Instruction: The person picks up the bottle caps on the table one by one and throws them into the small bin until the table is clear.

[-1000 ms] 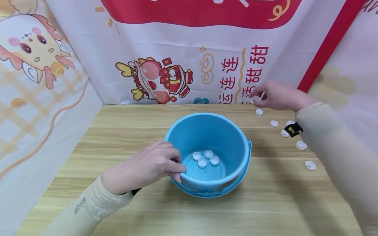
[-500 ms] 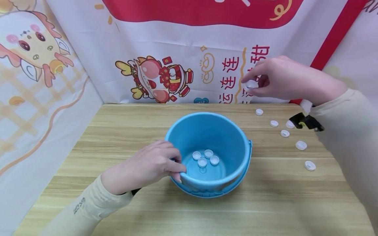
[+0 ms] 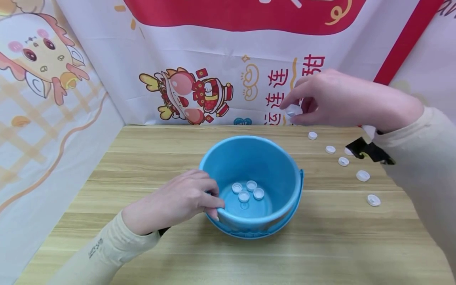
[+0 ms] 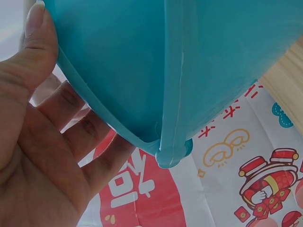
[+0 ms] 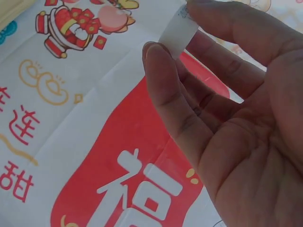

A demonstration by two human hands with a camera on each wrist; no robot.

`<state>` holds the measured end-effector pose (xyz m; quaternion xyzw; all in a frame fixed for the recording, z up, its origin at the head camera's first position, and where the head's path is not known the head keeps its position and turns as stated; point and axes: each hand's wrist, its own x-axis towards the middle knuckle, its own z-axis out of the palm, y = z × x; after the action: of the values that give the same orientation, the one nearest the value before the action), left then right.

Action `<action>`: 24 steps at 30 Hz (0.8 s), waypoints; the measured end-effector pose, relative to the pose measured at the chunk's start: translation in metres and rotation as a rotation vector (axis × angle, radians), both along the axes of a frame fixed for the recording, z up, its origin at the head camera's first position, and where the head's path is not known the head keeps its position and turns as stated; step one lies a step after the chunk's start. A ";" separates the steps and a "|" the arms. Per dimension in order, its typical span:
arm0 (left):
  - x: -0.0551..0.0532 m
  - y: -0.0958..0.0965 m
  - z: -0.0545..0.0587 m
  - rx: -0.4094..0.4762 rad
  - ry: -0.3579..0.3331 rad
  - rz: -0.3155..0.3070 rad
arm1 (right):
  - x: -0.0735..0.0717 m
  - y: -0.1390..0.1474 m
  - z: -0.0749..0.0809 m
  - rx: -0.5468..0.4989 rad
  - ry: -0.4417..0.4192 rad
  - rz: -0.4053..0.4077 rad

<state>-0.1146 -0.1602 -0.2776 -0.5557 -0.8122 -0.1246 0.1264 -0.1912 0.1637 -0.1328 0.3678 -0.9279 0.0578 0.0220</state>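
A blue bucket (image 3: 249, 158) stands upright on the wooden table, its handle folded down along the near right side. My left hand (image 3: 178, 200) grips its rim at the near left, thumb and fingers on either side of the wall, as the left wrist view (image 4: 47, 137) also shows of the hand. Several white bottle caps (image 3: 244, 196) lie on the bucket's floor. Up behind the bucket's far right, my right hand (image 3: 331, 99) pinches another white bottle cap (image 5: 179, 32) between thumb and forefinger, raised above the table.
More white caps (image 3: 363, 175) lie scattered on the table (image 3: 149, 158) right of the bucket, partly under the right forearm. A printed cloth (image 3: 199, 43) hangs behind the table's far edge, with another patterned sheet (image 3: 82, 146) along the left side.
My right hand has lifted the bottle cap off the table's far right, then shifted a little left with it. My left hand and the bucket have stayed in place.
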 end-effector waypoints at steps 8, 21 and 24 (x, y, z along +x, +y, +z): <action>0.000 0.000 0.000 0.001 -0.002 -0.005 | 0.008 -0.006 0.005 0.013 0.000 0.041; 0.000 0.000 0.001 -0.006 0.001 -0.006 | 0.015 -0.011 0.011 0.039 0.045 0.075; 0.000 0.000 0.001 -0.009 0.002 -0.005 | 0.016 -0.013 0.012 0.042 0.034 0.073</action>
<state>-0.1147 -0.1599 -0.2769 -0.5585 -0.8112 -0.1208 0.1242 -0.1756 0.1510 -0.1212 0.4027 -0.9143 0.0327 0.0281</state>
